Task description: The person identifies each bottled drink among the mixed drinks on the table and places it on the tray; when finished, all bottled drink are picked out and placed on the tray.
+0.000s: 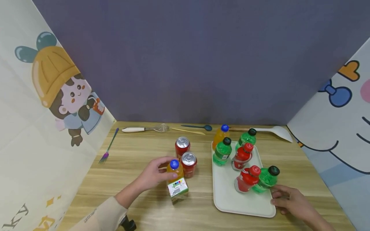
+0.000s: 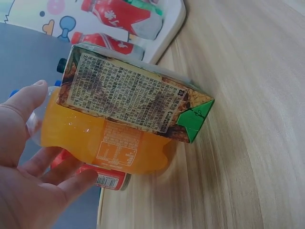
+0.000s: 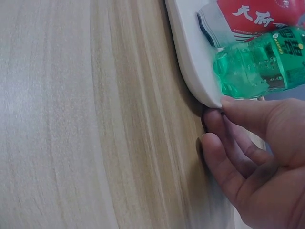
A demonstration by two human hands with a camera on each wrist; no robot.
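Observation:
My left hand [image 1: 154,173] is around an orange drink bottle [image 2: 76,129] with a blue cap, its thumb in front and its fingers behind. In the left wrist view the thumb and fingers stand spread at the bottle's upper part. A drink carton [image 2: 126,90] with a green corner stands right before this bottle and hides part of it. At the near right corner of the white tray [image 1: 231,203], my right hand [image 1: 292,202] pinches the rim, thumb on top and fingers beneath. A green bottle [image 3: 257,67] stands on the tray close to that hand.
Two red cans [image 1: 188,170] stand just behind the orange bottle. The tray bears several green, red and orange bottles. Along the back lie a whisk [image 1: 144,129], a yellow utensil [image 1: 188,131], a dark spoon [image 1: 199,127] and a white ladle [image 1: 277,131]. A fork [image 1: 109,146] lies left.

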